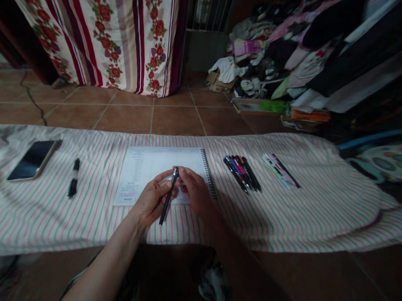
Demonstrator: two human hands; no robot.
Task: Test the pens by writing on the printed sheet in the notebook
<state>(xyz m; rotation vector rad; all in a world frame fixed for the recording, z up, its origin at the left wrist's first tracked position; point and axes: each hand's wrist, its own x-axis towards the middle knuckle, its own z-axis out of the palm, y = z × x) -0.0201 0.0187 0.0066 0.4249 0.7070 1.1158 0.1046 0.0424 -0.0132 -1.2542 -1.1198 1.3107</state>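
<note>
A slim black pen (167, 202) slants over the lower part of a spiral-bound notebook (164, 159), its shiny clip end pointing up and away. My left hand (152, 199) is closed around the pen's upper half, thumb along the barrel. The fingers of my right hand (199, 192) pinch at the clip end; some of its fingertips are hidden behind the pen. Printed text runs down the left side of the notebook page. To the right of the notebook lies a bunch of several dark and coloured pens (241, 173).
Farther right lie a few pale and dark pens (281, 170). On the left are a black pen with a grey band (74, 177) and a smartphone (33, 161). A striped cloth (103, 218) covers the surface. Beyond it are a floral curtain (128, 42) and heaped clothes (283, 52).
</note>
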